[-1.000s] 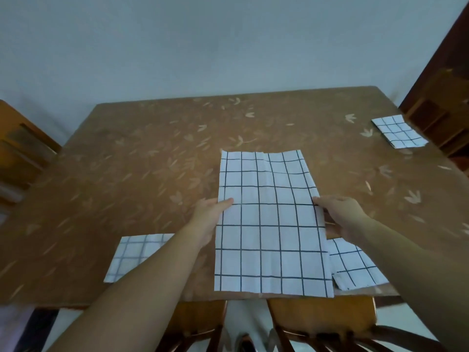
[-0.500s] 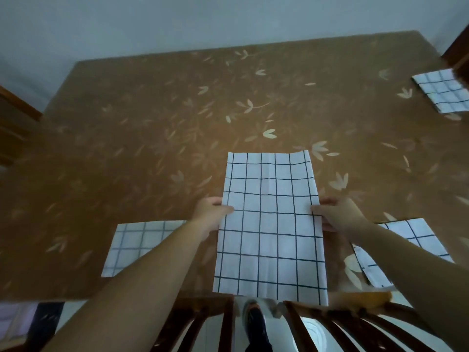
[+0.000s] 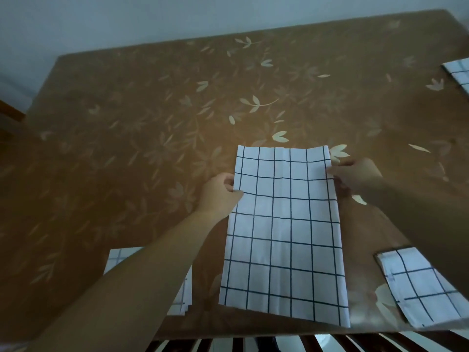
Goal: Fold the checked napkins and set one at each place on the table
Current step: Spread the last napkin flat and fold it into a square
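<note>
A long white napkin with a dark check [image 3: 284, 232] lies flat on the brown leaf-patterned table [image 3: 152, 138], running from the near edge toward the middle. My left hand [image 3: 219, 195] pinches its left edge high up, thumb on top. My right hand [image 3: 355, 175] pinches the right edge at about the same height. Another checked napkin [image 3: 421, 285] lies folded at the near right. A further folded one [image 3: 177, 298] sits at the near left, mostly hidden by my left forearm. A third folded napkin [image 3: 460, 72] shows at the far right edge.
A wooden chair back [image 3: 253, 342] stands just below the table's near edge. Part of another chair [image 3: 10, 115] shows at the far left. A pale wall runs behind the table.
Both hands have slid along the napkin's side edges toward its far end. The view has tilted down and moved closer to the table.
</note>
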